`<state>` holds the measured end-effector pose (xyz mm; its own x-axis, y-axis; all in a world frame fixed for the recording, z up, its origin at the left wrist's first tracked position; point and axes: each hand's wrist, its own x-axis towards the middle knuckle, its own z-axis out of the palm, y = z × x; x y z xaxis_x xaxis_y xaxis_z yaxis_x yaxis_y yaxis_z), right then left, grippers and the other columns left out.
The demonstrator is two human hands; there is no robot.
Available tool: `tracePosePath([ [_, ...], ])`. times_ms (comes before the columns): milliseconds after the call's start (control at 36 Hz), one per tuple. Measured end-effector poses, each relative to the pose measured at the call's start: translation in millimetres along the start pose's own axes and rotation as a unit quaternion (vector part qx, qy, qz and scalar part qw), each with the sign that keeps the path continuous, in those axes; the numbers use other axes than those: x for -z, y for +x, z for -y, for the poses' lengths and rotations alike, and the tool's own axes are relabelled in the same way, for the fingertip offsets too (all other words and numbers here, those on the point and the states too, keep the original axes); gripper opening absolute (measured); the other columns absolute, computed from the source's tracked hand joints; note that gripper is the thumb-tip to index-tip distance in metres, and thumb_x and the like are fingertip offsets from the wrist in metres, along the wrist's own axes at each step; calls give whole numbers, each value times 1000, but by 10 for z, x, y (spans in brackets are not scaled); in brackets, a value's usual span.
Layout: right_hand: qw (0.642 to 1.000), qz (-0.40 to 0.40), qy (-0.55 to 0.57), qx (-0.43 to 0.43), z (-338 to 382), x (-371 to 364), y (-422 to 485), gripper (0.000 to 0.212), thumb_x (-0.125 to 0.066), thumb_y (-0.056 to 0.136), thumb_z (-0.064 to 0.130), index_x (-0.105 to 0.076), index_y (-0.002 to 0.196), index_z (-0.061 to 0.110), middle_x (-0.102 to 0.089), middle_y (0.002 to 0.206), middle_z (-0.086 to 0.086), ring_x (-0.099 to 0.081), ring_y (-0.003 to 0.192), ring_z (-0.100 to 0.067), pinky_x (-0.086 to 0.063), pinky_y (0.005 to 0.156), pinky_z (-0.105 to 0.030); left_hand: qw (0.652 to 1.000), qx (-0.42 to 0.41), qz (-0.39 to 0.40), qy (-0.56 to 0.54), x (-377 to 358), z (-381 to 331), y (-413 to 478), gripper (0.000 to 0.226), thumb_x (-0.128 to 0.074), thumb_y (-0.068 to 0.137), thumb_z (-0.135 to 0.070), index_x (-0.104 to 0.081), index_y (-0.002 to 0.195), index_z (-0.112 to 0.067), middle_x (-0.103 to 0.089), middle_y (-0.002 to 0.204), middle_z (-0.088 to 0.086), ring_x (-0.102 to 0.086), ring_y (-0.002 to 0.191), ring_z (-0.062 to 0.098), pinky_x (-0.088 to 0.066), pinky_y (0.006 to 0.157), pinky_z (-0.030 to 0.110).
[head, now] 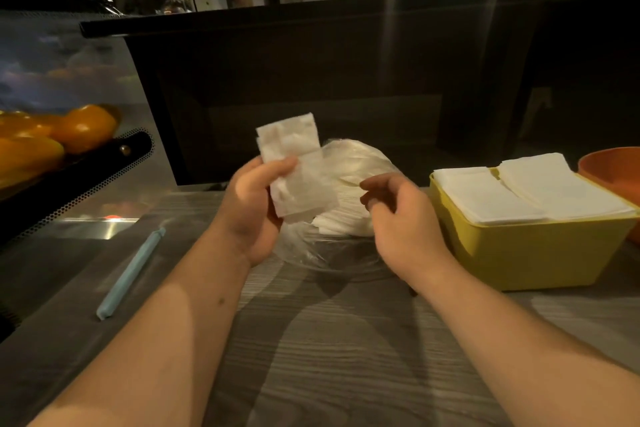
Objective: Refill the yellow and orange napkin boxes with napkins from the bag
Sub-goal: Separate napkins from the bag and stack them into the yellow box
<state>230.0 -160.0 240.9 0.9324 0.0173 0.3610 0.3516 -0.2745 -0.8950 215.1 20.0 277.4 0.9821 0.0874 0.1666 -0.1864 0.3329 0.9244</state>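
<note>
My left hand (254, 208) holds a small stack of white napkins (294, 163) upright, thumb across its front. Just behind it lies the clear plastic bag (346, 163) with more white napkins inside. My right hand (401, 218) hovers beside the bag with fingers loosely curled, holding nothing. The yellow napkin box (533, 253) stands to the right, filled with two piles of white napkins (526, 191). The orange box (613, 166) peeks in behind it at the right edge; its inside is mostly out of view.
A light blue bag clip (130, 274) lies on the wood-grain counter (346, 340) at the left. Orange fruit (79, 128) sits in a display case at far left. A dark raised counter wall (311, 80) runs behind the bag.
</note>
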Motion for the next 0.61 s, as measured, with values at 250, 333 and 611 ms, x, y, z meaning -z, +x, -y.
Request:
tracePosePath([
  [250,967,40,-246,62,-31,-76,23,33,-65,93,17,-63,125,26,-55,128,7,-43,128,-14,-37,109,-30,985,33,-26,-170,-13,-56,-3,31,-49,102,-22,-58,130,-11,-76,110,14,-73,105,32,-61,84,44],
  [333,952,39,-297,57,-48,-64,62,45,-66,93,22,-56,137,27,-46,145,4,-31,142,-18,-26,118,-34,982,46,-20,-181,-13,-51,-8,32,-44,104,-25,-58,128,-8,-73,119,16,-72,110,31,-54,96,48],
  [611,961,28,-267,-71,-195,-116,184,26,-46,105,34,-62,94,17,-60,85,-2,-59,77,-17,-41,63,-27,979,64,-14,-195,24,-17,15,36,-36,108,-19,-52,137,-6,-70,127,14,-70,114,29,-55,99,47],
])
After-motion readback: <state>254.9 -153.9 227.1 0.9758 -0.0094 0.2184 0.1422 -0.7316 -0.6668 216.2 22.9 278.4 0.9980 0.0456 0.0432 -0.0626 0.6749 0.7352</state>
